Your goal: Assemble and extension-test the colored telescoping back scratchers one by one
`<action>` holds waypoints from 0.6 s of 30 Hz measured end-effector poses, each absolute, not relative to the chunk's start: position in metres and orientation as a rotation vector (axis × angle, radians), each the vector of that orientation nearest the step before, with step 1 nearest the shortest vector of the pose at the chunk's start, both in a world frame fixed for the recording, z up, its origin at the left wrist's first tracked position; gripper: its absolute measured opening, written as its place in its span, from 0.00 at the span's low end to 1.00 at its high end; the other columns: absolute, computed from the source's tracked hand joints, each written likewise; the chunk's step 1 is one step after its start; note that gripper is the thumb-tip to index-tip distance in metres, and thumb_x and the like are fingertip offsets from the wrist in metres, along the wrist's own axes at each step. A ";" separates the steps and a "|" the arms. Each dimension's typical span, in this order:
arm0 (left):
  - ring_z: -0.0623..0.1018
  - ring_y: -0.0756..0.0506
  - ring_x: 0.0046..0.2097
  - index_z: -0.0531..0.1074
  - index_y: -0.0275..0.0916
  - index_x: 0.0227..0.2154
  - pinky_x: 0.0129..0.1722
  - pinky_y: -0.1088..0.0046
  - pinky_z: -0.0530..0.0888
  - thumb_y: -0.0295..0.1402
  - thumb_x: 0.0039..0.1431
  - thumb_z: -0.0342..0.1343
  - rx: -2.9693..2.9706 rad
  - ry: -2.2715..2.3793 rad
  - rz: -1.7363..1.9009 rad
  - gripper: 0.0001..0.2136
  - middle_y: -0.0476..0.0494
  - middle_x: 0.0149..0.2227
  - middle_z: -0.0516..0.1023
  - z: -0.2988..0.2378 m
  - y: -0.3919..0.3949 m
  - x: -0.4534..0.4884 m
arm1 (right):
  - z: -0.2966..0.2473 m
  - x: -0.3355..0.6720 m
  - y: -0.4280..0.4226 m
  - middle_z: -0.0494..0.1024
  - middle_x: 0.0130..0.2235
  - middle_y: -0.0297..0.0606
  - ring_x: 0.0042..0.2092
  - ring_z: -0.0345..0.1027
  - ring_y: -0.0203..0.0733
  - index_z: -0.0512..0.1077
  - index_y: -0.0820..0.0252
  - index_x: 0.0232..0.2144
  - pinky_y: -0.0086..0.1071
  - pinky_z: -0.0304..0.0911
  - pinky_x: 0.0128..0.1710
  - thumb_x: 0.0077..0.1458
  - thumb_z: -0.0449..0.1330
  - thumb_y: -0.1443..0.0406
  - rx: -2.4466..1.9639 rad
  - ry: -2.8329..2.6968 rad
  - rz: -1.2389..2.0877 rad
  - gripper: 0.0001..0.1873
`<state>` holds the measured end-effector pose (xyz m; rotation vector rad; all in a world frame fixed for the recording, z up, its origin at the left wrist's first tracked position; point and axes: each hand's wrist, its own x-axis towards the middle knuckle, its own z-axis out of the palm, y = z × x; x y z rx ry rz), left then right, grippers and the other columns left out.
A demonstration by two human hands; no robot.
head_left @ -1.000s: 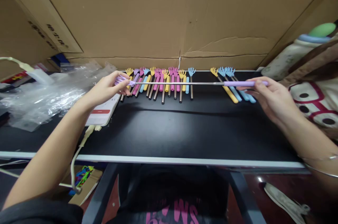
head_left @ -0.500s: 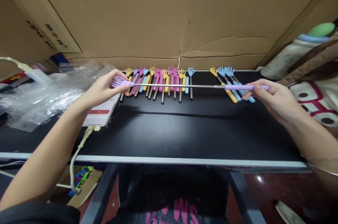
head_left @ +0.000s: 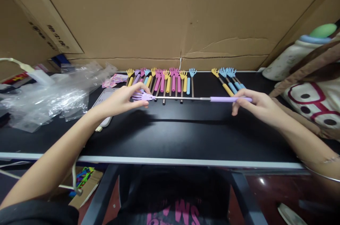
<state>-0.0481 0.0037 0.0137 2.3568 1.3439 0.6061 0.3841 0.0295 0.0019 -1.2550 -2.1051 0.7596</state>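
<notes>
A purple telescopic back scratcher (head_left: 221,99) is held level above the black table, its metal rod partly drawn out. My left hand (head_left: 124,98) grips its claw-shaped head between thumb and fingers. At the other end, my right hand (head_left: 251,103) pinches the purple handle. Behind the rod lies a row of short back scratchers in pink, yellow, blue and purple, among them a blue one (head_left: 192,73). A smaller group to the right has a yellow back scratcher (head_left: 227,87) and blue ones, their lower ends near my right hand.
Clear plastic bags (head_left: 53,92) are heaped on the left of the black table (head_left: 183,136). A phone (head_left: 106,120) lies partly under my left forearm, by pink printed cards (head_left: 114,80). A cardboard wall (head_left: 148,16) stands behind. A bottle (head_left: 287,57) and a patterned bag (head_left: 313,101) are at right.
My hands have come closer together and nearer the table's front edge. The back scratcher's exposed rod is shorter. Pink cards at left have come into view.
</notes>
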 end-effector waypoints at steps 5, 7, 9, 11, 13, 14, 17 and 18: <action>0.79 0.43 0.38 0.71 0.40 0.44 0.38 0.71 0.70 0.48 0.60 0.55 2.481 1.438 0.684 0.18 0.44 0.38 0.81 0.015 0.005 -0.051 | 0.011 0.379 0.027 0.78 0.25 0.37 0.31 0.70 0.43 0.71 0.57 0.34 0.38 0.60 0.38 0.56 0.57 0.42 -1.198 -2.160 0.617 0.24; 0.79 0.44 0.39 0.72 0.41 0.44 0.38 0.72 0.69 0.48 0.61 0.55 2.490 1.457 0.723 0.17 0.45 0.38 0.81 0.015 0.005 -0.051 | 0.013 0.377 0.027 0.78 0.26 0.37 0.32 0.70 0.44 0.72 0.57 0.34 0.38 0.60 0.39 0.56 0.58 0.43 -1.186 -2.195 0.549 0.24; 0.78 0.45 0.36 0.73 0.41 0.43 0.36 0.73 0.68 0.49 0.60 0.54 2.495 1.485 0.730 0.18 0.46 0.37 0.81 0.014 0.006 -0.051 | 0.013 0.376 0.027 0.78 0.26 0.37 0.32 0.70 0.44 0.74 0.57 0.35 0.38 0.61 0.39 0.55 0.58 0.43 -1.208 -2.220 0.487 0.24; 0.76 0.47 0.31 0.74 0.41 0.43 0.34 0.73 0.67 0.50 0.60 0.54 2.498 1.492 0.714 0.18 0.47 0.32 0.80 0.012 0.008 -0.051 | 0.011 0.376 0.026 0.77 0.26 0.38 0.29 0.69 0.44 0.75 0.58 0.37 0.37 0.60 0.35 0.55 0.58 0.43 -1.247 -2.227 0.444 0.25; 0.75 0.48 0.28 0.75 0.40 0.43 0.32 0.74 0.66 0.49 0.61 0.54 2.504 1.476 0.708 0.18 0.49 0.28 0.78 0.010 0.010 -0.051 | 0.011 0.376 0.026 0.75 0.25 0.37 0.27 0.66 0.42 0.76 0.59 0.38 0.36 0.58 0.31 0.55 0.57 0.43 -1.273 -2.219 0.422 0.26; 0.74 0.48 0.27 0.75 0.40 0.43 0.31 0.74 0.66 0.49 0.61 0.54 2.511 1.463 0.711 0.18 0.50 0.27 0.77 0.009 0.010 -0.051 | 0.011 0.376 0.026 0.74 0.25 0.37 0.26 0.65 0.41 0.76 0.59 0.38 0.35 0.57 0.29 0.55 0.57 0.42 -1.278 -2.214 0.418 0.27; 0.75 0.48 0.28 0.75 0.40 0.43 0.31 0.74 0.66 0.48 0.62 0.53 2.530 1.437 0.721 0.18 0.50 0.28 0.78 0.008 0.010 -0.048 | 0.013 0.377 0.025 0.71 0.22 0.35 0.24 0.61 0.39 0.76 0.60 0.37 0.34 0.55 0.27 0.54 0.56 0.41 -1.281 -2.206 0.425 0.29; 0.75 0.48 0.28 0.75 0.40 0.44 0.31 0.74 0.66 0.49 0.62 0.53 2.535 1.434 0.721 0.18 0.49 0.28 0.78 0.008 0.010 -0.046 | 0.014 0.376 0.025 0.70 0.22 0.35 0.24 0.61 0.38 0.76 0.60 0.36 0.33 0.54 0.27 0.54 0.56 0.41 -1.281 -2.212 0.444 0.29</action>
